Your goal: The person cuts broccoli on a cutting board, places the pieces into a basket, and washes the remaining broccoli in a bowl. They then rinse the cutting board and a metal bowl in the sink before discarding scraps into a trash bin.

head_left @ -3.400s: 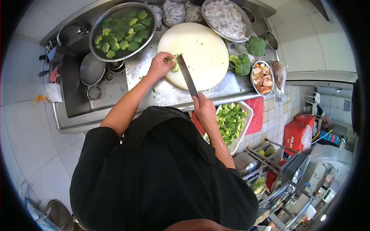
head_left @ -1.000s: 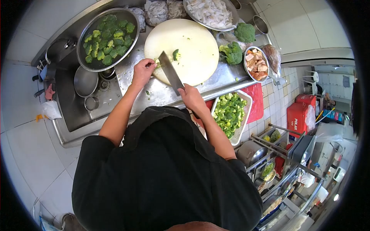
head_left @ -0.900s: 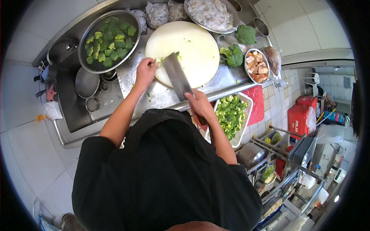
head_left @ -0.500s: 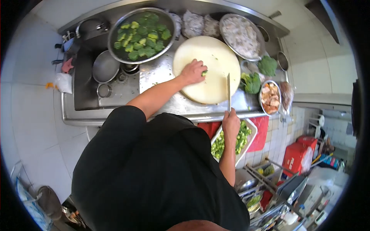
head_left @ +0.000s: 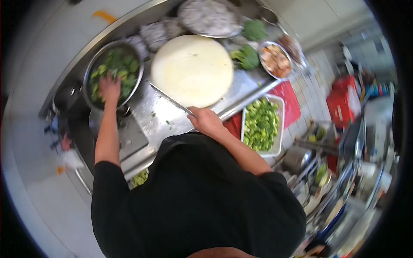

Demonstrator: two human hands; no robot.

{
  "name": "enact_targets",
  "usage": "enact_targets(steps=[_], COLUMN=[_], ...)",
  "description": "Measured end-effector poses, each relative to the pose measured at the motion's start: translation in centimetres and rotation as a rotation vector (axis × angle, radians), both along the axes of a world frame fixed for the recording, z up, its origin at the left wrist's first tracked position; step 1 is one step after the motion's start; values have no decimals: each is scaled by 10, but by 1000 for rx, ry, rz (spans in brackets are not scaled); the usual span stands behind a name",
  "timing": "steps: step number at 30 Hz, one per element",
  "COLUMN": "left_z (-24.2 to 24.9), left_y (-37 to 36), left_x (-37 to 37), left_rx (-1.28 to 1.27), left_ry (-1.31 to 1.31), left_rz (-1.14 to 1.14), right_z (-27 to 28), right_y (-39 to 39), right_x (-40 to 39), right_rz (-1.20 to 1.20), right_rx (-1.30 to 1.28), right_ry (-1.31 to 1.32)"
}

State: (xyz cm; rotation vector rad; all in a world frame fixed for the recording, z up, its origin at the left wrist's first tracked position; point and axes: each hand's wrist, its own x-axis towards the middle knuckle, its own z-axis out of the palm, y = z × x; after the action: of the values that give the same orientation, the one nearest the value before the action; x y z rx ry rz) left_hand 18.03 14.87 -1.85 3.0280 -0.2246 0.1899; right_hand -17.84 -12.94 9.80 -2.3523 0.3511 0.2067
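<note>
My left hand (head_left: 110, 88) reaches into a large metal bowl (head_left: 87, 74) at the upper left, fingers spread over the green broccoli florets (head_left: 130, 81). The image is slightly blurred there. My right hand (head_left: 207, 123) grips a knife (head_left: 170, 98) by its handle near the counter's front edge. Its long blade points left and away from me, passing in front of the round cutting board (head_left: 191, 71). A few small green bits lie on the board.
Beyond the board are a bowl of pale pieces (head_left: 209, 18) and wrapped bags (head_left: 153, 36). At its right are broccoli heads (head_left: 248, 57) and a bowl of reddish-pink chunks (head_left: 275, 61). A white tray of cut broccoli (head_left: 261, 124) stands below the counter edge. Metal racks (head_left: 331, 172) occupy the lower right.
My left hand has left the small broccoli piece on the board and moved left into the bowl. The knife has swung leftward, off the board's right side. The camera view has turned.
</note>
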Motion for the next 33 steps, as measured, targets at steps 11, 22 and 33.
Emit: enact_targets(steps=[11, 22, 33], left_z=[25, 98, 111], left_y=[-11, -115, -139], left_x=[35, -121, -204], left_rx=[139, -241, -859], left_ry=[506, 236, 618], left_rz=[-28, -372, -587], right_z=[-63, -110, 0], right_y=[-113, -284, -228], right_x=[18, 61, 22], right_rz=[-280, -949, -727], right_rx=[-256, -36, -167], right_ry=[-259, -256, -564])
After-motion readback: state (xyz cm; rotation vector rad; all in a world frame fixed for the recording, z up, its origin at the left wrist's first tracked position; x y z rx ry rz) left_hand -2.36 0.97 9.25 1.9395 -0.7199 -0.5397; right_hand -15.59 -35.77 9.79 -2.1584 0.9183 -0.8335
